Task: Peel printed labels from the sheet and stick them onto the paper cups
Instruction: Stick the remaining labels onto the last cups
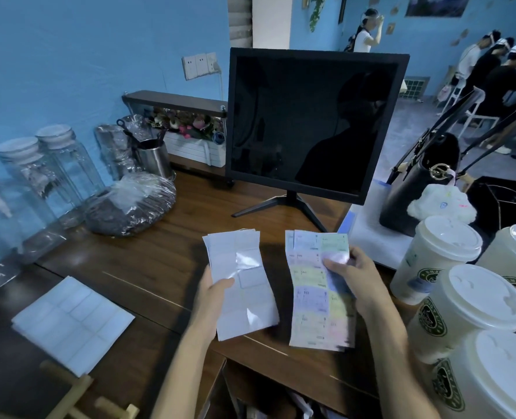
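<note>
1. The left hand (217, 285) pinches a white sheet (241, 282) with its thumb on top, likely to keep it apart.
2. The right hand (349, 276) holds the colored label sheet (308, 297), thumb on top and fingers curled at its edge, probably ready for peeling.
3. The paper cups (468, 306) wait just right of it on the table (148, 267), easy to reach.
4. The label print is too blurry to read. The cups' green logo is unclear.

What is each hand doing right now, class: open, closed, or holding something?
Left hand: grips the mostly blank white label sheet.
Right hand: grips the coloured printed label sheet, thumb on top.
</note>
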Motion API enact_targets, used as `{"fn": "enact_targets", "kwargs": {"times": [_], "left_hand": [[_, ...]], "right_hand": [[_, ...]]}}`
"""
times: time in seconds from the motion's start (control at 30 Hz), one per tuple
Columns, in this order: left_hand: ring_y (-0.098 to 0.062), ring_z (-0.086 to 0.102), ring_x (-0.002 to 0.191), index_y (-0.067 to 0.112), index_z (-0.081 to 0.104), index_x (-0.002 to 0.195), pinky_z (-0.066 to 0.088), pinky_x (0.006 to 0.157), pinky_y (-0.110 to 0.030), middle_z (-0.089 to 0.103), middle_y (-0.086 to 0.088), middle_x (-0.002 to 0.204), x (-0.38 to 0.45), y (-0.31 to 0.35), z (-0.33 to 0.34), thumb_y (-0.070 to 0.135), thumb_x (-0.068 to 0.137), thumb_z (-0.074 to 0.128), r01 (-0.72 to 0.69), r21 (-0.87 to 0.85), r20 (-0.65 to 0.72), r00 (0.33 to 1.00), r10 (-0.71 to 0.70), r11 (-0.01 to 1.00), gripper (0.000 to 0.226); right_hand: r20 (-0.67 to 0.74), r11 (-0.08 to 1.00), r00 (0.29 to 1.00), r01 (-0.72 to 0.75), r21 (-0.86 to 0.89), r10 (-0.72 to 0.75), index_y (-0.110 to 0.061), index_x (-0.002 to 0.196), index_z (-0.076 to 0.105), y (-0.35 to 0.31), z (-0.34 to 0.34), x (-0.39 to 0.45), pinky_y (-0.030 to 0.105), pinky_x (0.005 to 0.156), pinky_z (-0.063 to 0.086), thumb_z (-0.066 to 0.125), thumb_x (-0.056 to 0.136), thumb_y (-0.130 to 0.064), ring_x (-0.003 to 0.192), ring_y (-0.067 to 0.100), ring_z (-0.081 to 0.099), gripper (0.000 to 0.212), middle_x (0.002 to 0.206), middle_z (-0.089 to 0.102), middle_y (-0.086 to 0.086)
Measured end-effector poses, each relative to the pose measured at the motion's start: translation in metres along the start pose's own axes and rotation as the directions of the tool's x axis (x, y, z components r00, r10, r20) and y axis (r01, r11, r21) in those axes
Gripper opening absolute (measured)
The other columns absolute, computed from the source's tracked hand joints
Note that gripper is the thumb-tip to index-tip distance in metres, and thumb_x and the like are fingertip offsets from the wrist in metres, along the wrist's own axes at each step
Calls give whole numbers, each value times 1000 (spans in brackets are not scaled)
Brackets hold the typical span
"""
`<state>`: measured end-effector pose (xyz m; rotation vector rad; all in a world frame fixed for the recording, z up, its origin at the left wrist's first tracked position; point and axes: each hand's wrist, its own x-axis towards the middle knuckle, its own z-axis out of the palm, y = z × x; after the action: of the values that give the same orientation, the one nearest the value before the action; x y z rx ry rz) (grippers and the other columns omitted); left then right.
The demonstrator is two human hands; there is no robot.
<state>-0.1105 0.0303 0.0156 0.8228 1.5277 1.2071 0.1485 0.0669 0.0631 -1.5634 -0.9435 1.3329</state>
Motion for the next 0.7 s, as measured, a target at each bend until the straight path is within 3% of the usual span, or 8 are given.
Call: {"fn": "enact_targets", "kwargs": {"times": [0.1,0.23,0.33,0.43,0.53,0.57,0.67,0.7], "left_hand": [[-25,64,108,34,53,132,54,90,-46,66,0,122,0,5,-2,25,92,69,4,1,7,1000,-4,1000,44],[-23,69,106,33,59,130,55,95,-52,73,1,114,-8,7,14,10,102,53,-2,32,72,997,-1,999,37],[-17,74,97,34,65,123,58,85,-41,77,3,102,-17,7,27,24,108,48,-42,36,86,996,38,998,24],[-25,73,84,27,69,110,49,66,-34,75,-10,95,-22,11,30,38,103,49,-72,-12,21,997,72,997,23],[-27,74,88,17,63,112,55,71,-39,73,-12,101,-23,12,33,63,87,45,-102,-74,12,995,103,992,55],[-27,74,90,19,62,114,57,75,-43,74,-9,102,-23,12,33,65,86,47,-94,-92,27,995,97,991,56],[-23,75,95,28,58,120,59,83,-47,74,-1,112,-24,12,34,40,90,61,-104,-89,107,988,114,991,32],[-22,75,96,30,57,123,59,85,-48,74,2,114,-25,12,34,33,87,62,-109,-89,129,984,120,990,37]], "right_hand": [[88,989,996,-19,146,6,-28,118,59,-10,9,0,38,68,62,75,92,-12,82,20,79,35,99,80,0],[122,992,992,9,128,-25,-31,117,57,-4,54,-6,39,70,64,73,94,-16,85,16,79,32,103,78,-2],[72,989,986,149,2,-149,-34,121,51,5,80,-6,26,69,62,72,96,-20,90,7,75,36,113,70,-13],[53,958,960,278,-76,-274,-34,122,48,12,90,-6,16,66,57,68,98,-18,91,-4,68,36,113,63,-20],[68,935,942,336,-117,-330,-31,127,48,17,93,-8,19,75,59,67,99,-17,101,0,68,36,123,65,-16],[78,930,938,346,-121,-339,-31,127,48,17,94,-9,20,77,59,68,99,-17,105,2,68,37,125,64,-15],[76,907,922,388,-162,-381,-34,127,48,13,95,-12,13,73,54,70,97,-18,108,6,64,40,127,55,-11],[71,904,921,389,-178,-382,-33,131,47,10,94,-13,9,68,51,71,97,-20,103,4,61,44,129,49,-10]]}}
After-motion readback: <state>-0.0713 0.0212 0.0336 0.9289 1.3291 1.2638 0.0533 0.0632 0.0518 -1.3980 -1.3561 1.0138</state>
